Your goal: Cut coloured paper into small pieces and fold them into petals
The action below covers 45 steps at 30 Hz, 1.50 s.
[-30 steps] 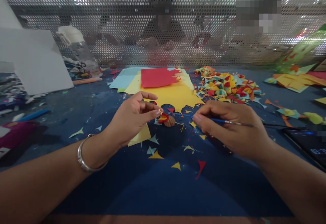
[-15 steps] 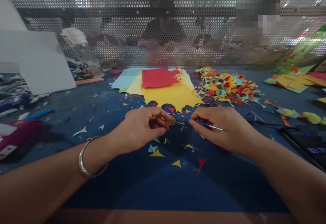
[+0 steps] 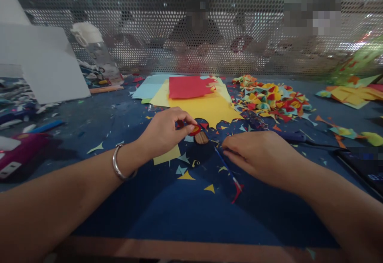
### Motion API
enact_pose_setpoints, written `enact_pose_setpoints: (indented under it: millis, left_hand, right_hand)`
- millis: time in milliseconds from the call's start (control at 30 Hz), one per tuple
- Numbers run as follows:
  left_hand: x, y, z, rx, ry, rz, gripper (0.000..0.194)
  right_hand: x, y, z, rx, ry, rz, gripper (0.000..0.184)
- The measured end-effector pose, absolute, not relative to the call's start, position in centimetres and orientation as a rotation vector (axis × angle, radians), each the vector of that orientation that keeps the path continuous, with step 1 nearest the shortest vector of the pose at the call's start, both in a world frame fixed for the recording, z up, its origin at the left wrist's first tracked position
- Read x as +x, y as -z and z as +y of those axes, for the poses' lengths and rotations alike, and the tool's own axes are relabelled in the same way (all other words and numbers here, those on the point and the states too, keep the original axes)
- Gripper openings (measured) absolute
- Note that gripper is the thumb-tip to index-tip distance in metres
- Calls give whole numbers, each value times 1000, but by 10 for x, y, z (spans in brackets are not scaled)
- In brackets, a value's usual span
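Observation:
My left hand (image 3: 164, 133), with a silver bangle on its wrist, pinches a small red paper piece (image 3: 195, 130) between thumb and fingertips. Just below it is a small brown wooden-looking disc (image 3: 201, 138). Near the middle my right hand (image 3: 263, 151) is low over the table, fingers loosely bent, with nothing visible in them. A blue-handled paintbrush (image 3: 226, 167) lies slanted beside its fingertips, apart from them. Behind that hand is a dark blue tool handle (image 3: 291, 136) with a black cord. A pale yellow paper piece (image 3: 166, 155) lies partly under my left hand.
Red paper (image 3: 188, 87) and yellow paper (image 3: 206, 109) are stacked at the back. A colourful heap of paper pieces (image 3: 272, 99) lies right of them. At left stand a white board (image 3: 54, 63) and a bottle (image 3: 101, 59). A phone (image 3: 362, 175) lies at right.
My right hand has let go of the paintbrush, which now lies on the table. My left hand has moved off the brown disc and now pinches a red paper piece.

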State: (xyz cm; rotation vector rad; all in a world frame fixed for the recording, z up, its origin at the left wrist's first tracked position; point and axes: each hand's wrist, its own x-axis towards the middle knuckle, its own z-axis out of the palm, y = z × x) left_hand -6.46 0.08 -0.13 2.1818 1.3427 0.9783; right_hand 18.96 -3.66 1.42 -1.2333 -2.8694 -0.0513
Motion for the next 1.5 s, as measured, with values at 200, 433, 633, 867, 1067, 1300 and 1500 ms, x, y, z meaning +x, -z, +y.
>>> enact_pose_setpoints:
  millis: [200, 433, 633, 867, 1067, 1300, 1500]
  left_hand:
    - [-53, -4, -20, 1641, -1034, 1146, 18]
    - [-43, -2, -38, 1491, -1007, 1119, 20]
    - [-41, -4, -41, 1472, -1008, 1070, 15]
    - [-42, -3, -42, 1404, -1017, 1048, 16]
    - [-38, -5, -46, 1377, -1016, 966, 13]
    - [-40, -7, -46, 1380, -977, 941, 14]
    - [-43, -9, -44, 1307, -954, 894, 11]
  right_hand:
    - [183, -18, -44, -1166, -218, -2545, 20]
    - [175, -19, -48, -1208, -515, -2307, 29]
    - [174, -19, -47, -1187, -587, -2273, 26]
    - [176, -18, -46, -1148, -675, -2243, 18]
    - [176, -19, -49, -1138, -604, -2228, 11]
    - [175, -22, -50, -1106, -563, -2238, 13]
    - [178, -21, -50, -1080, -546, -2263, 13]
